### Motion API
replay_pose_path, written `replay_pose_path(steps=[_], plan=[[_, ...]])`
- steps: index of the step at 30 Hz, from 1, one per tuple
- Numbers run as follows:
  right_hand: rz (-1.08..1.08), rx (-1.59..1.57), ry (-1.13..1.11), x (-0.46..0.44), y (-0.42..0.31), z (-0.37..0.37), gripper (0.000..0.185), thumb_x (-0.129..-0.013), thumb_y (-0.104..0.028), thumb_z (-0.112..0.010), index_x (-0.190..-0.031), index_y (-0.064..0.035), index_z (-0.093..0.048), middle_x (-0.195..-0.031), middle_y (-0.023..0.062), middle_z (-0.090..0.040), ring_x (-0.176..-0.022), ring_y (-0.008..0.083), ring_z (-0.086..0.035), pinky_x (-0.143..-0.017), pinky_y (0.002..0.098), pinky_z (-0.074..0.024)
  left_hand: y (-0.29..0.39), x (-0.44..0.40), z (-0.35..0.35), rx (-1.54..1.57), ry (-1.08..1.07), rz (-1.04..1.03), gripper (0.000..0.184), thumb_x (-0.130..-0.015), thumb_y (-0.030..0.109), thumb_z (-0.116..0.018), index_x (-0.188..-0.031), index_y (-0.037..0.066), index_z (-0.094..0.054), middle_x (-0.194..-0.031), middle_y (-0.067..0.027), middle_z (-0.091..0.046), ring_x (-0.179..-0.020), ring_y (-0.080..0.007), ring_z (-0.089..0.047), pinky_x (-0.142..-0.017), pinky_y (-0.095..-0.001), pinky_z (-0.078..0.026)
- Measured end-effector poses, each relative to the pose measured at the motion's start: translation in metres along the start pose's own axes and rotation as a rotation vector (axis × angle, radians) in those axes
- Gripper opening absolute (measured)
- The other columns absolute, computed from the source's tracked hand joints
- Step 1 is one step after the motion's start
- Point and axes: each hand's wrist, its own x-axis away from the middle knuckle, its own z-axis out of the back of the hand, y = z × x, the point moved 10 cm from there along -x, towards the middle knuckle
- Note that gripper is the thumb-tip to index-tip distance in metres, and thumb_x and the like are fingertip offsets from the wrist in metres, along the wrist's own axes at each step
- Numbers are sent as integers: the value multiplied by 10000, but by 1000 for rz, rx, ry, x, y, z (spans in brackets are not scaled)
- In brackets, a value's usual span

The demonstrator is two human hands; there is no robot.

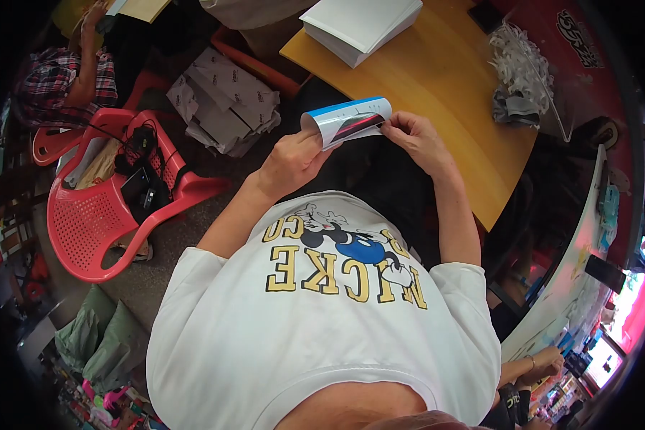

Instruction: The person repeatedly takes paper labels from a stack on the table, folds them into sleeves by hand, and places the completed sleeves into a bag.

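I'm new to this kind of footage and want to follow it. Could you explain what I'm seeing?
There is no machine here: a person works bare-handed. The single picture comes from a camera worn on that person's head, looking forward and down, so the white shirt is the wearer's own. The left hand holds one end of a curled, glossy printed sheet; the right hand grips the other. Ahead, a yellow-brown table bears a white paper stack, with a tangled white bundle by its right edge.

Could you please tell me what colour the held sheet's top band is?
The top band is blue, seen best in the head view.
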Motion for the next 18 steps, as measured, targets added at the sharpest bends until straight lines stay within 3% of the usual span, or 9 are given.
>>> replay_pose_path(steps=[6,9,13,15,18], plan=[[60,-97,18,22,-27,-5,131,-861,-141,-600,-828,-14,-600,-726,-47,-541,-680,38,-455,-615,205,-385,-10,6,-11,-35,-66,4,232,-754,3,-689,-968,-50,-618,-899,-183,-648,-736,-294,-653,-607,-322,-530],[62,-332,-147,47,-57,-31,90,-856,-102,-596,-825,-19,-581,-746,-50,-538,-678,34,-458,-594,191,-378,-14,10,-19,-42,-104,-6,232,-745,-5,-692,-957,-54,-611,-892,-192,-637,-732,-305,-648,-600,-331,-528],[89,-308,-284,76,-91,-42,71,-832,-62,-602,-804,-8,-566,-731,-27,-523,-679,39,-460,-579,192,-373,-15,14,-32,-84,-198,2,193,-736,-18,-692,-908,-53,-612,-830,-186,-626,-714,-315,-640,-600,-344,-526],[335,-296,-353,88,-120,-31,67,-836,-48,-593,-796,-5,-562,-754,-8,-523,-692,46,-464,-582,197,-372,-18,12,-29,-51,-106,13,159,-736,-19,-691,-873,-49,-615,-838,-181,-633,-705,-311,-637,-592,-340,-522],[314,-513,-231,86,-116,24,72,-806,-54,-622,-809,-9,-565,-808,11,-527,-716,68,-473,-591,199,-366,-22,3,-16,191,-10,169,125,-787,-7,-647,-910,-25,-639,-758,-153,-631,-653,-281,-633,-559,-305,-495]])
